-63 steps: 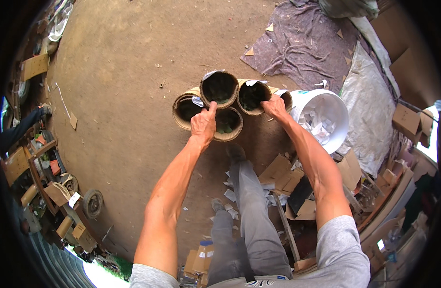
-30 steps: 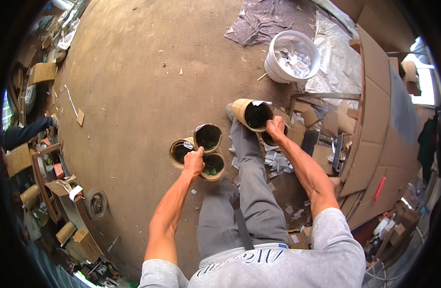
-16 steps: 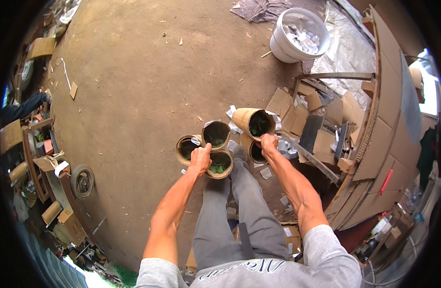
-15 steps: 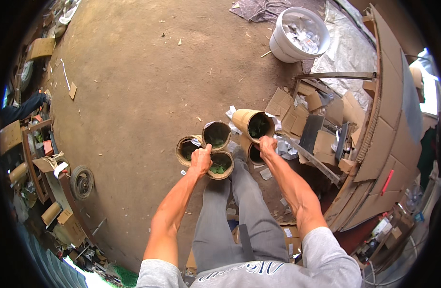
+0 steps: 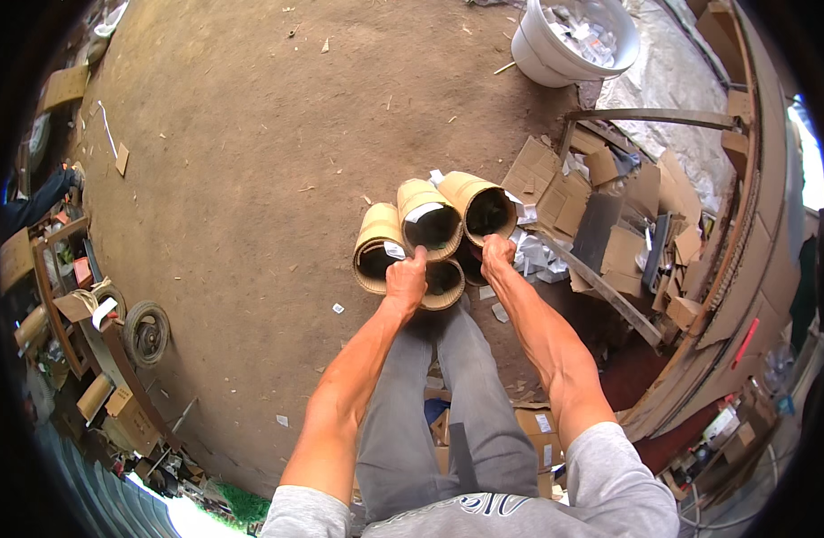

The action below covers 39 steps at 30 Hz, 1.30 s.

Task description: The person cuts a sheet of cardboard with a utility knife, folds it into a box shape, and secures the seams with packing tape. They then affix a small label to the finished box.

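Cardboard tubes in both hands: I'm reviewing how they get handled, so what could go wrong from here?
The left hand holds bunched cardboard tubes at their rims, so one might slip out. The tubes hide the feet, and loose cardboard and a long strip lie to the right, so a stumble seems possible.

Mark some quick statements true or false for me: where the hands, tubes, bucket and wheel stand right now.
1. The left hand grips tubes at their rims. True.
2. The right hand is empty. False: it grips a tube at its rim.
3. The white bucket holds pale scraps. True.
4. The wheel is in the right half of the picture. False: it is in the left half.
5. The tubes' open ends face the camera. True.
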Available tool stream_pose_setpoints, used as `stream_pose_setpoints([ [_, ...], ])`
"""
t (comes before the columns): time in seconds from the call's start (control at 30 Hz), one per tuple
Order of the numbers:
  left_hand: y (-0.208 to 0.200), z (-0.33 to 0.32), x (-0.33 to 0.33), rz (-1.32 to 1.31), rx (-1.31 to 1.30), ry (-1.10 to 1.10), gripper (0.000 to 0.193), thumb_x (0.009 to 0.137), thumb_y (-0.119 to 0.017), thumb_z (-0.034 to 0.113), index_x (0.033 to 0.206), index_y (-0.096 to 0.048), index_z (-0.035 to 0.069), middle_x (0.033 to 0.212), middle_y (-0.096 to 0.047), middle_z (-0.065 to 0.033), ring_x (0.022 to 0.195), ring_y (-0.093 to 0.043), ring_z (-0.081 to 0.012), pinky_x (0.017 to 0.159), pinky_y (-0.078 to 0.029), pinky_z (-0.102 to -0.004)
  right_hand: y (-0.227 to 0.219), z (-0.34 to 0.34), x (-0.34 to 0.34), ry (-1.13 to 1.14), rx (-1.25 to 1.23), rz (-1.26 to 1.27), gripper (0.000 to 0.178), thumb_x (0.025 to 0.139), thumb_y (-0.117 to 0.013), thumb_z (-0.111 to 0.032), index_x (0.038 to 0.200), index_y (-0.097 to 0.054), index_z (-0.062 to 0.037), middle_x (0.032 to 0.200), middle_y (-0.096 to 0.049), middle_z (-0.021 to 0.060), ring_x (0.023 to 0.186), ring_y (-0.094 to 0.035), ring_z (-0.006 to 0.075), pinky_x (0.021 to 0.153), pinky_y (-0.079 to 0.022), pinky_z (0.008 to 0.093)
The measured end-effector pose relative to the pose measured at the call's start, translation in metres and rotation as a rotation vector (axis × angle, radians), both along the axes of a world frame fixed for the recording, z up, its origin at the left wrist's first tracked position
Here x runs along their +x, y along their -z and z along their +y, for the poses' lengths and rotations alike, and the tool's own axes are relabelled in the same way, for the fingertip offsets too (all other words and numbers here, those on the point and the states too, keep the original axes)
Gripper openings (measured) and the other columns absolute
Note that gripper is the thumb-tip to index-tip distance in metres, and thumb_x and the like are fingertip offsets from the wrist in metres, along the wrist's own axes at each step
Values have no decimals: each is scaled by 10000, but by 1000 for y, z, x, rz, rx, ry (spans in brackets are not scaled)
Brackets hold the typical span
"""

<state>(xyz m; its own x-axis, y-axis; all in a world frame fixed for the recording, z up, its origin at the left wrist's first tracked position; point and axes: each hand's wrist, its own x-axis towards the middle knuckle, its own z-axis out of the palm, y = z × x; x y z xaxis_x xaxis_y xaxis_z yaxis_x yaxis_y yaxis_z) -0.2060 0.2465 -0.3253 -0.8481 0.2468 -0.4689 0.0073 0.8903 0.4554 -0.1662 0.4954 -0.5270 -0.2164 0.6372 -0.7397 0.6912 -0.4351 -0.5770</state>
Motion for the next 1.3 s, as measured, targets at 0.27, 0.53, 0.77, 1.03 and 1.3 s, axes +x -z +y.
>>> stream_pose_setpoints([
  [0.27,0,6,11,-26,-5,-65,595,800,-667,-6,1365,-483,33,848,-709,-270,763,-719,-466,673,-561,-572,-75,4,-38,-124,-72,86,223,931,-704,-157,784,-662,5,614,-659,157,420,-634,314,336,-461,369],
  [0.53,-33,1,10,-129,-42,-55,951,823,-655,9,1653,-191,28,883,-697,-304,816,-708,-484,746,-554,-584,-119,10,-64,147,-272,268,184,937,-700,-147,846,-666,9,710,-678,210,536,-701,374,414,-599,426],
  [0.77,-110,3,6,33,22,-120,960,812,-780,65,1622,-267,18,1149,-627,-236,1006,-656,-410,855,-554,-510,-254,10,-87,103,-157,144,165,920,-676,-110,851,-671,40,703,-696,195,527,-704,298,433,-593,364],
  [1.03,-247,24,20,-26,644,-671,625,931,-774,186,1473,-523,4,1309,-632,-176,1169,-658,-294,1017,-533,-438,-549,11,-49,-330,-66,234,180,896,-638,-72,811,-693,77,660,-682,144,480,-632,206,421,-460,318],
  [1.3,-349,15,16,-1229,1765,-593,1203,809,-624,878,1695,-190,190,1727,-232,-218,1572,-258,-429,1225,-216,-703,-813,107,127,-458,-277,560,164,870,-706,-118,887,-730,44,719,-726,121,485,-642,183,411,-487,296],
])
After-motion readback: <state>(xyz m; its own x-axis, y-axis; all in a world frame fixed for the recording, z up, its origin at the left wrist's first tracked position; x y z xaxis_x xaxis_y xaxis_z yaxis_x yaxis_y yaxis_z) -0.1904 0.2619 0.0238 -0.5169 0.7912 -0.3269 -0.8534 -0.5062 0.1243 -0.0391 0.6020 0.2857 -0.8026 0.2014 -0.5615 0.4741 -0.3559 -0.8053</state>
